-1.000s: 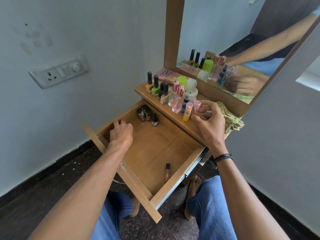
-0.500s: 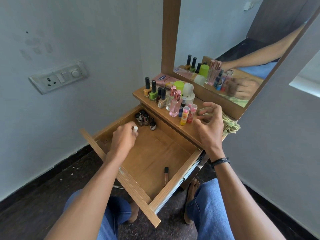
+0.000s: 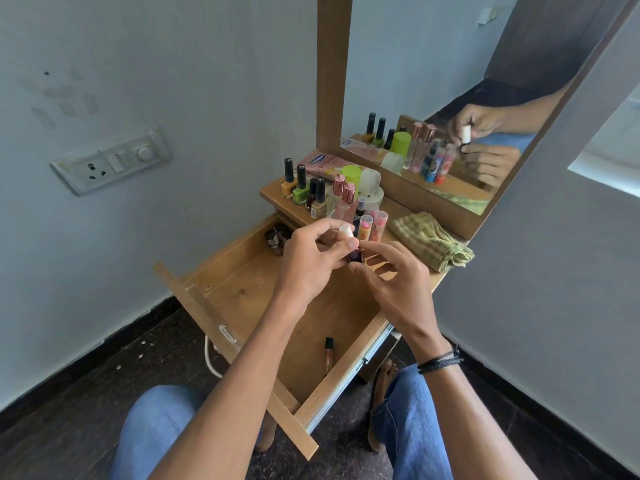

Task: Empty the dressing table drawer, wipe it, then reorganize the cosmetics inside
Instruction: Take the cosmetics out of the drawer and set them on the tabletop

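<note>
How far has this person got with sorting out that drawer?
Partway. Most cosmetics stand on the dressing table top, and the drawer is nearly bare. In hand: the left hand and right hand share a white-capped bottle. Left: several small bottles at the back, a tube near the front. Wiping with the cloth can't be confirmed.

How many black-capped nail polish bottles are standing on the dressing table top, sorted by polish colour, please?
Yellow-orange bottle: 1
Green bottle: 1
Dark red bottle: 1
Beige bottle: 1
Total: 4
</note>
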{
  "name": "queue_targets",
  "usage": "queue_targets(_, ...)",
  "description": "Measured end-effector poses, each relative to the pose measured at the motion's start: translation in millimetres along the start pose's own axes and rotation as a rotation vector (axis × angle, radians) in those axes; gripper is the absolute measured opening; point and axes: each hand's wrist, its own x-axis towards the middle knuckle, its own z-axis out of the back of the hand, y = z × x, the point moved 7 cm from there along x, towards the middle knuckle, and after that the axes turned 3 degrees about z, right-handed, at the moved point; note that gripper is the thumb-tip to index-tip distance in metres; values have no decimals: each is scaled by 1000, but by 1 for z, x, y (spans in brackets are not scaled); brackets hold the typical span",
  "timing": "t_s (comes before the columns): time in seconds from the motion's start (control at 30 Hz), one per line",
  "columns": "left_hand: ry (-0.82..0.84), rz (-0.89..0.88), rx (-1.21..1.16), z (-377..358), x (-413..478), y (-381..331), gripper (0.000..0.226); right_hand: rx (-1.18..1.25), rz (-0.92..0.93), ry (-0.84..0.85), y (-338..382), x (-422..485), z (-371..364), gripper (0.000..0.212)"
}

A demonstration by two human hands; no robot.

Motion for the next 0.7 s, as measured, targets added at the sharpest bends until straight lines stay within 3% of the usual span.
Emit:
queue_targets(0.33, -7, -65, 44, -16, -2, 5, 27, -82, -42, -26, -7, 4, 11, 36)
queue_targets(0.47, -133, -85, 227, 13, 6, 21, 25, -81, -132, -66, -19, 0, 8, 33)
queue_targets(0.57, -302, 13, 480, 56, 21, 52, 24, -111, -186, -101, -28, 0, 7, 33)
queue_targets(0.7, -425, 235, 568, 99, 42, 93, 35, -116, -250, -135, -35, 0, 8, 32)
